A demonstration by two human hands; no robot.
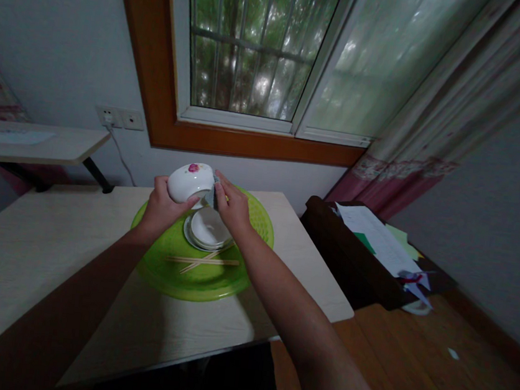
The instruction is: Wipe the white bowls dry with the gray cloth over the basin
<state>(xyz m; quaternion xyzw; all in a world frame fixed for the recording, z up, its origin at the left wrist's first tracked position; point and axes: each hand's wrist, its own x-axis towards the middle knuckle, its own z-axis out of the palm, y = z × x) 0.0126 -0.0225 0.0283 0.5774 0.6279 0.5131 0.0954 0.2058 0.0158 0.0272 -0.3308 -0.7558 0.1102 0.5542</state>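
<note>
My left hand (163,208) grips a white bowl (186,181) with a pink flower on its side, tilted and held above a round green tray (157,271). In my right hand (235,205) is a greyish cloth (211,197), pressed against the bowl's right side; most of it is hidden by the fingers. Below the bowl, a small stack of white dishes (209,227) sits on the tray. Crossed wooden chopsticks (203,262) lie in front of the dishes, partly on the tray's near half.
The tray rests on a pale wooden table (88,300). A raised shelf (36,138) stands at the table's left. Beyond is a barred window (258,44). To the right, a dark brown box-like piece of furniture (351,255) bears papers (372,239), beside a curtain (403,130).
</note>
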